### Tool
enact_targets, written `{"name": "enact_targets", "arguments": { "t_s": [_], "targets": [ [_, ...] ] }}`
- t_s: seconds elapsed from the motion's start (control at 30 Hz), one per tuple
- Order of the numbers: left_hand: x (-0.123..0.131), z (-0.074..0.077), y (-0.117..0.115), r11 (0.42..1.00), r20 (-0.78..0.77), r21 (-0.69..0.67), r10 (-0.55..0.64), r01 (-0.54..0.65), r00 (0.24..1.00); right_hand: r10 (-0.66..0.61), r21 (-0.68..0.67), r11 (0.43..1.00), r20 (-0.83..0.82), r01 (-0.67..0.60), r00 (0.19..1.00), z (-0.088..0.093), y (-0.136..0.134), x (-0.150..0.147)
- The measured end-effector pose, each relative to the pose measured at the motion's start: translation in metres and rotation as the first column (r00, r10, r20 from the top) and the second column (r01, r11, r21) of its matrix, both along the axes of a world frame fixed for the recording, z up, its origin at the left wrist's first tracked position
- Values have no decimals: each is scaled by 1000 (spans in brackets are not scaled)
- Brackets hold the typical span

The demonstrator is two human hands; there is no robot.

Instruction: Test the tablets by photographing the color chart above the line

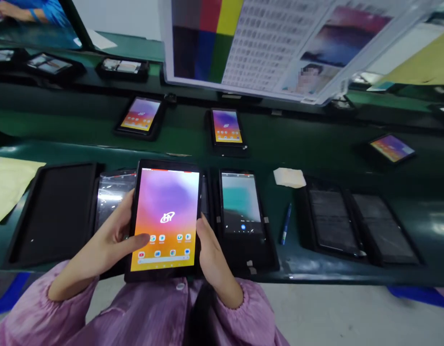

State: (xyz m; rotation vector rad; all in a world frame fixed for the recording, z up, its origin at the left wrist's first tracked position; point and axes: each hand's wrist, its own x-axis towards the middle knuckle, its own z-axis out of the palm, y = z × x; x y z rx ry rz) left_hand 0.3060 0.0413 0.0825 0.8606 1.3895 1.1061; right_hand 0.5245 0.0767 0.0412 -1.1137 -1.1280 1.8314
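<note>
I hold a lit tablet (166, 218) upright in front of me, its screen purple fading to orange with a white logo and app icons. My left hand (106, 245) grips its left edge, the thumb lying on the lower left of the screen. Along the right edge my right hand (210, 252) is wrapped, fingers behind the tablet. Both sleeves are pink.
A second tablet (241, 204) showing a camera view lies in a black tray (268, 250) to the right. Beside it are a blue pen (285, 223) and a white cloth (289, 177). Further lit tablets (227, 126) lie on the green belt; a colour test chart (265, 43) hangs above.
</note>
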Motion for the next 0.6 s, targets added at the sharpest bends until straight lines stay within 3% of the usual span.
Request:
{"name": "enact_targets", "arguments": {
  "t_s": [0.1, 0.2, 0.33, 0.47, 0.6],
  "targets": [
    [8, 0, -15, 995, 13, -64, 79, -78, 997, 103, -49, 993, -109, -109, 989, 5, -2, 3],
    [13, -2, -23, 993, 55, -95, 76, -71, 996, 167, 17, 986, -116, -166, 979, 7, 1, 6],
    [12, -10, -30, 989, 64, -141, 48, -38, 997, 133, 23, 991, 88, -135, 987, 9, 13, 8],
    [13, -12, -35, 980, 37, -188, 72, -64, 997, 44, 74, 994, 360, -75, 932, 18, 28, 13],
    [15, -11, -37, 972, 19, -218, 94, -88, 995, 73, 69, 991, 410, -111, 909, 26, 35, 18]
  ]
}}
